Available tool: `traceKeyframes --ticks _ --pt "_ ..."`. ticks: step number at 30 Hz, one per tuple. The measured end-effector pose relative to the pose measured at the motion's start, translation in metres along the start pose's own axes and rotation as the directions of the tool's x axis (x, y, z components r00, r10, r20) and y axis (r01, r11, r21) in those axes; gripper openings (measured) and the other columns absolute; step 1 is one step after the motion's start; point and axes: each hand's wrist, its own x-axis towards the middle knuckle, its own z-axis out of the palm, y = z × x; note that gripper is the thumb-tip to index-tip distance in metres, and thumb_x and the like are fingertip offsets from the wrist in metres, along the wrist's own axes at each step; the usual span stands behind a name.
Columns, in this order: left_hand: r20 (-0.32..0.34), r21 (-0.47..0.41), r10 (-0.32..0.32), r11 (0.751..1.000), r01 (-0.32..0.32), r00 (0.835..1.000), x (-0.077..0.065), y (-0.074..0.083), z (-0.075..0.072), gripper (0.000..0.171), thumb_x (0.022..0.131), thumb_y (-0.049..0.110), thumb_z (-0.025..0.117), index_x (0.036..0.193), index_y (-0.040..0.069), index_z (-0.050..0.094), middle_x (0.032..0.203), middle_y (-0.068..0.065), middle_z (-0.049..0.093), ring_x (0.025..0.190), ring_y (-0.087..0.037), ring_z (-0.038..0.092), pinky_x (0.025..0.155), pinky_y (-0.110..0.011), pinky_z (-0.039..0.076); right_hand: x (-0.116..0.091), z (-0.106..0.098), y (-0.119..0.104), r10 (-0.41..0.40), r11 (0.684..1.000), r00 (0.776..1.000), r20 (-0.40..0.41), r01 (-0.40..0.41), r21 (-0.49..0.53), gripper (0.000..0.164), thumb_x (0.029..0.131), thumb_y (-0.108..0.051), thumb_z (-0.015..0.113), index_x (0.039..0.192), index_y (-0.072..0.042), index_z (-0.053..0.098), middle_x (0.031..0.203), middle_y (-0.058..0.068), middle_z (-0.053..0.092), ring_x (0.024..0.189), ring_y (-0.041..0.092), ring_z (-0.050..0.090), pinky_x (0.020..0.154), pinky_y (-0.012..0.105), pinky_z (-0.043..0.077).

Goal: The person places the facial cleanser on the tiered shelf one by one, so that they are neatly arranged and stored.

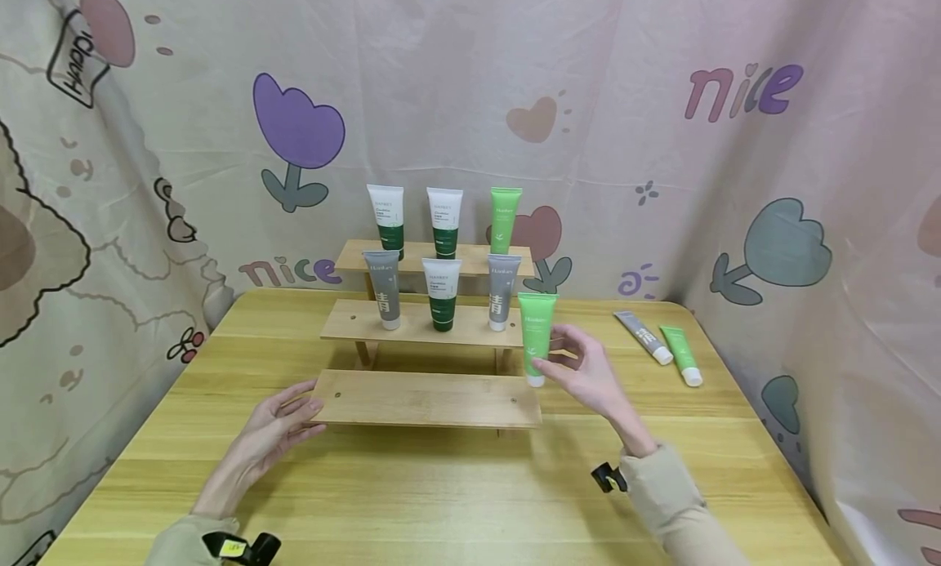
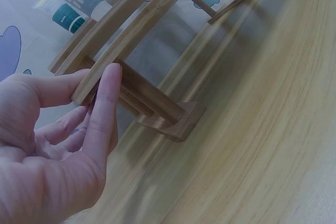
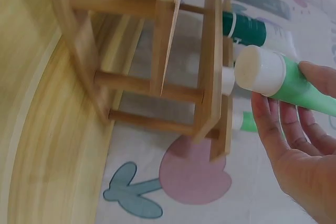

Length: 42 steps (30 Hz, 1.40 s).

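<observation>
My right hand pinches a light green squeeze tube, white cap down, beside the right end of a three-tier wooden display rack. The right wrist view shows the tube's white cap pointing toward the rack, apart from its boards. With thumb and fingers, my left hand grips the left end of the rack's lowest board. Two grey tubes flank a white-and-green tube on the middle tier. Two more white-and-green tubes and a green tube stand on the top tier.
A grey tube and another green tube lie on the wooden table at the right. A patterned curtain hangs close behind the rack and along both sides of the table.
</observation>
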Motion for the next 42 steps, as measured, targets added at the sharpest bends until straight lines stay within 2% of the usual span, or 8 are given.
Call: traceKeyframes --ticks 2,11,17,21,25,31,36,42 --pt "-0.004 0.002 0.0 1.0 0.0 1.0 0.0 0.0 -0.001 0.075 0.105 0.015 0.054 0.158 -0.007 0.006 0.131 0.003 0.047 0.107 -0.002 0.064 0.097 -0.023 0.061 0.002 0.006 -0.001 0.0 1.0 1.0 0.013 0.0 0.006 0.046 0.083 0.005 0.076 0.125 0.01 0.058 0.109 0.029 0.065 0.098 0.018 0.066 0.094 0.035 0.063" --pt "0.016 -0.006 -0.002 1.0 0.002 1.0 0.001 -0.001 -0.001 0.074 0.107 0.014 0.05 0.159 -0.006 0.001 0.161 -0.035 0.002 0.106 0.003 0.062 0.096 -0.02 0.06 0.01 0.034 -0.012 -0.028 0.999 0.997 0.078 0.026 0.025 0.044 0.083 0.002 0.077 0.124 0.007 0.06 0.11 0.027 0.067 0.101 0.034 0.068 0.095 0.044 0.063" --pt "-0.001 -0.011 -0.008 1.0 0.008 1.0 0.001 0.0 -0.001 0.074 0.106 0.013 0.052 0.159 -0.006 0.004 0.141 -0.009 0.044 0.105 -0.001 0.063 0.095 -0.022 0.061 0.015 0.051 -0.02 0.023 1.0 0.993 0.113 -0.025 0.016 0.047 0.083 0.0 0.078 0.127 0.0 0.061 0.111 0.023 0.069 0.1 0.029 0.068 0.097 0.045 0.063" --pt "0.007 -0.023 -0.005 1.0 0.005 1.0 0.001 0.0 -0.002 0.074 0.106 0.013 0.052 0.159 -0.006 0.004 0.122 0.011 0.053 0.106 -0.002 0.063 0.095 -0.022 0.061 0.018 0.061 -0.022 0.027 0.999 0.992 0.123 -0.029 0.012 0.049 0.083 -0.001 0.078 0.129 -0.001 0.061 0.113 0.022 0.069 0.1 0.028 0.069 0.094 0.039 0.064" --pt "0.0 -0.013 -0.006 1.0 0.006 1.0 0.001 -0.001 -0.002 0.074 0.106 0.013 0.052 0.159 -0.006 0.004 0.137 -0.003 0.048 0.106 -0.001 0.063 0.096 -0.022 0.061 0.023 0.072 -0.022 -0.001 0.999 0.99 0.141 -0.004 0.033 0.047 0.083 0.001 0.077 0.127 0.002 0.06 0.116 0.023 0.067 0.103 0.032 0.07 0.091 0.036 0.065" --pt "0.014 -0.006 0.003 1.0 -0.003 1.0 0.0 -0.001 0.0 0.073 0.107 0.013 0.05 0.158 -0.007 0.002 0.16 -0.034 0.005 0.105 0.001 0.063 0.095 -0.021 0.061 0.029 0.087 -0.024 -0.05 0.997 0.986 0.16 0.041 0.059 0.043 0.081 0.003 0.078 0.121 0.005 0.061 0.114 0.026 0.065 0.103 0.036 0.069 0.093 0.043 0.064" --pt "0.016 -0.006 0.019 1.0 -0.018 1.0 0.0 -0.002 0.0 0.073 0.107 0.012 0.05 0.158 -0.008 0.003 0.158 -0.034 0.009 0.105 -0.002 0.064 0.095 -0.022 0.061 0.035 0.099 -0.025 -0.074 0.996 0.979 0.189 0.063 0.062 0.042 0.081 0.003 0.079 0.119 0.007 0.062 0.113 0.027 0.066 0.103 0.038 0.069 0.095 0.053 0.062" --pt "0.01 0.003 0.029 1.0 -0.029 1.0 0.0 -0.002 0.0 0.074 0.106 0.013 0.051 0.158 -0.008 0.003 0.153 -0.028 0.021 0.102 -0.005 0.066 0.096 -0.023 0.061 0.039 0.113 -0.023 -0.087 0.996 0.975 0.207 0.081 0.039 0.04 0.081 0.002 0.08 0.116 0.007 0.062 0.112 0.025 0.068 0.101 0.037 0.07 0.091 0.044 0.065"
